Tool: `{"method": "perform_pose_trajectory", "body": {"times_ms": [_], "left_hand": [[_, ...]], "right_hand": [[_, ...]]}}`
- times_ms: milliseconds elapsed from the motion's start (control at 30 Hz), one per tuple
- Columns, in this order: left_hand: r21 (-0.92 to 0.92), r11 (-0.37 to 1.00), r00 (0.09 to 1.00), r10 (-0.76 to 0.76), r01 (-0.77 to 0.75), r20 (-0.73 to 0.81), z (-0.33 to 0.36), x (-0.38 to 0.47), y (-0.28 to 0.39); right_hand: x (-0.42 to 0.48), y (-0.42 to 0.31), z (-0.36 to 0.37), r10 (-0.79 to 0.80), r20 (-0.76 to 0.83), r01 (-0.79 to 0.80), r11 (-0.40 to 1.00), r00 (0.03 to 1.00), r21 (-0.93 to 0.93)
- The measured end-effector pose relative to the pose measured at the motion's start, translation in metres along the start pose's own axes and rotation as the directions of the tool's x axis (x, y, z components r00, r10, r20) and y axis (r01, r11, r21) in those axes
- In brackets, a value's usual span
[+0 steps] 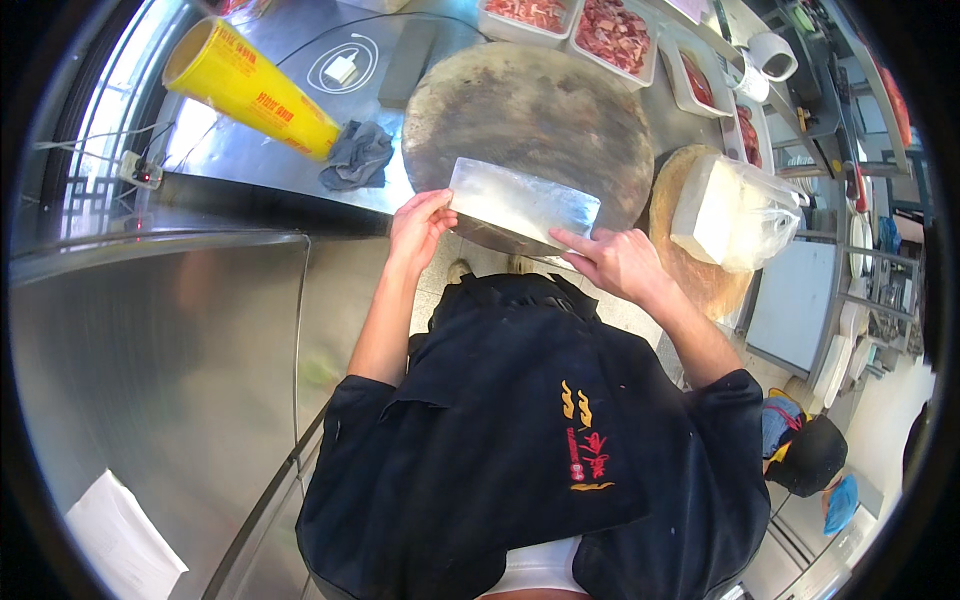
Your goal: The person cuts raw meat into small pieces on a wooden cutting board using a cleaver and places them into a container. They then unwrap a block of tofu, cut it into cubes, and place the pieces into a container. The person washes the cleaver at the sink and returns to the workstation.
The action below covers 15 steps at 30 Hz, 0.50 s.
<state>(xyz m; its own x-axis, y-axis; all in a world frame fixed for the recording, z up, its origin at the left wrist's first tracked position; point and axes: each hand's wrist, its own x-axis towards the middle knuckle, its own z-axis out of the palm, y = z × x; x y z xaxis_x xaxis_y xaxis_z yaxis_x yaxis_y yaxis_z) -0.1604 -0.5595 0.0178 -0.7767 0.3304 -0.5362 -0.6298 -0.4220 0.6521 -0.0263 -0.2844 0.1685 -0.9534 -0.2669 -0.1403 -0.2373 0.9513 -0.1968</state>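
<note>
Above the near edge of a round wooden chopping block [525, 112], a wide rectangular metal blade [521, 202], apparently a cleaver's, lies between my hands. My left hand [421, 229] pinches its upper left corner between thumb and fingers. At its lower right end is my right hand [619, 259], closed around that end with the index finger laid along the blade; the handle is hidden. A crumpled grey cloth [358, 156] and a dark whetstone-like block [409, 64] lie left of the chopping block on the metal counter.
A large yellow roll [259, 90] and a white charger with coiled cable [341, 69] lie at the left. Plastic tubs of cut meat [613, 37] stand behind the block. At the right, a bagged white box [709, 210] rests on another wooden board [675, 169]. A co-worker [806, 450] is at lower right.
</note>
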Motion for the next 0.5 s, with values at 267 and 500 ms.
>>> {"method": "perform_pose_trajectory", "body": {"times_ms": [267, 500], "left_hand": [[0.055, 0.982, 0.959, -0.186, 0.179, 0.211, -0.006, -0.020, -0.023], [0.027, 0.984, 0.982, -0.176, 0.174, 0.068, -0.051, -0.040, -0.034]], "right_hand": [[-0.042, 0.032, 0.000, 0.171, 0.044, -0.174, 0.979, 0.984, 0.107], [-0.113, 0.058, -0.010, 0.184, 0.337, -0.215, 0.975, 0.923, 0.055]]}}
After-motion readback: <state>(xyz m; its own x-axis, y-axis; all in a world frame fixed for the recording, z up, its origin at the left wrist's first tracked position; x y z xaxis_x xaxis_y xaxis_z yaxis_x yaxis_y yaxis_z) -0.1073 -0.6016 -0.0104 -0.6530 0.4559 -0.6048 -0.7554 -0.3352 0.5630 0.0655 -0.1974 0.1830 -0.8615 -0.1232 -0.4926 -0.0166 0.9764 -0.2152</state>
